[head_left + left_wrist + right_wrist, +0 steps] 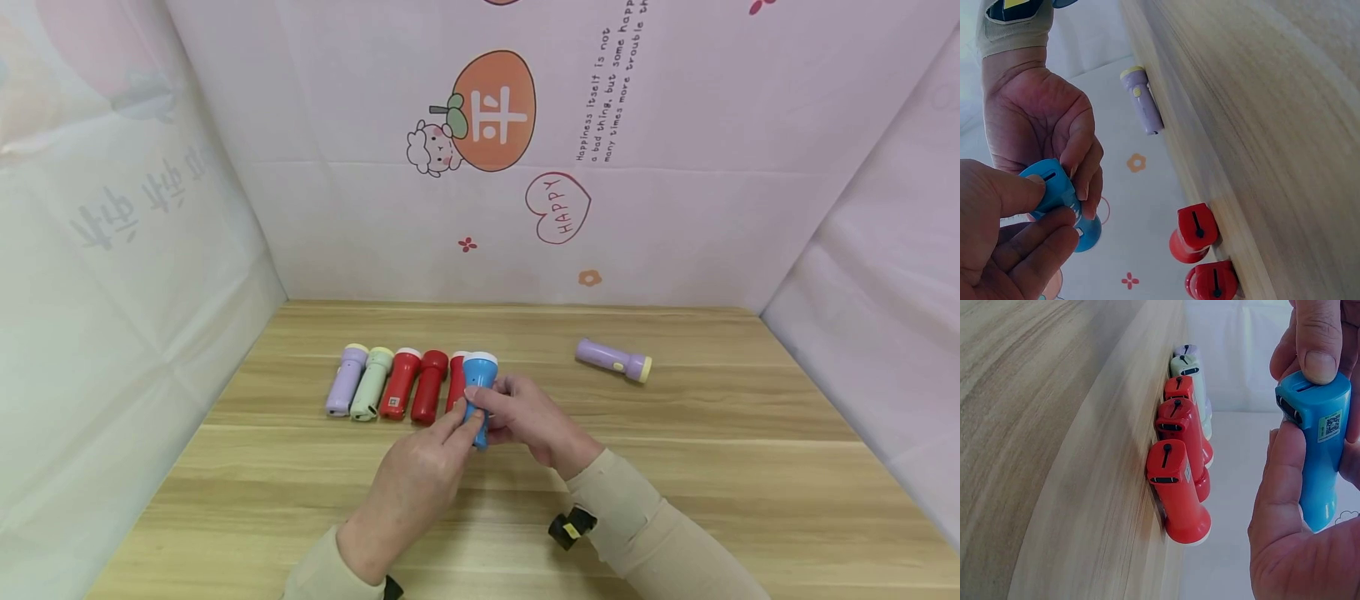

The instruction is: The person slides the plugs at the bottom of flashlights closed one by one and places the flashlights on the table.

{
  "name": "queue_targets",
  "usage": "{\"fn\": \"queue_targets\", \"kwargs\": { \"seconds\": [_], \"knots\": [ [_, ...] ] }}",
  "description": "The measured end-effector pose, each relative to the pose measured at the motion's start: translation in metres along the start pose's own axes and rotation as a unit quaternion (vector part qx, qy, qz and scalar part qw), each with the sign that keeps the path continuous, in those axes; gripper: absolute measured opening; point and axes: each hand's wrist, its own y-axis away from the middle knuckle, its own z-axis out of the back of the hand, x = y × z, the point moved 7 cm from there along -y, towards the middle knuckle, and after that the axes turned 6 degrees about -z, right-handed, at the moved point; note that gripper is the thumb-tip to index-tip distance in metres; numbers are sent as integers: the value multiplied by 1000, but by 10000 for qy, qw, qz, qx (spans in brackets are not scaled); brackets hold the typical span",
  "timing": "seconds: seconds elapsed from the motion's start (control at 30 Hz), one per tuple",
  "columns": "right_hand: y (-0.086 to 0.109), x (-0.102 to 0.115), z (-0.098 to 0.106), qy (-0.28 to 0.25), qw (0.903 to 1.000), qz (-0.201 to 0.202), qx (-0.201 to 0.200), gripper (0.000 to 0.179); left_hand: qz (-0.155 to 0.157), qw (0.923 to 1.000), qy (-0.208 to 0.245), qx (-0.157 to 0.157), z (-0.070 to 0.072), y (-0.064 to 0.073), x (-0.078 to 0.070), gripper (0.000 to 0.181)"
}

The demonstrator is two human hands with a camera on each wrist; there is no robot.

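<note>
Both hands hold a blue flashlight (480,369) with a white-rimmed head, raised above the table at the right end of a row of flashlights. My left hand (422,468) pinches its tail end between thumb and fingers. From the other side, my right hand (529,418) grips the body, its thumb lying across the front. In the right wrist view, a label with a code shows on the blue flashlight (1321,453), along with a slot in its end. Partly hidden behind it is a red flashlight (457,379).
Left of the hands, a purple flashlight (347,381), a pale green one (372,384), a red one (401,383) and a darker red one (430,388) lie side by side. Another purple flashlight (611,358) lies farther right. Printed cloth (360,233) walls the wooden table (712,467).
</note>
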Motion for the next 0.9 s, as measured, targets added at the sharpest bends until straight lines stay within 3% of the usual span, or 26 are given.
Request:
{"fn": "queue_targets", "kwargs": {
  "seconds": [0.9],
  "knots": [
    [1,-1,2,42,10000,-33,-45,49,10,9999,112,86,0,0,-1,46]
  ]
}}
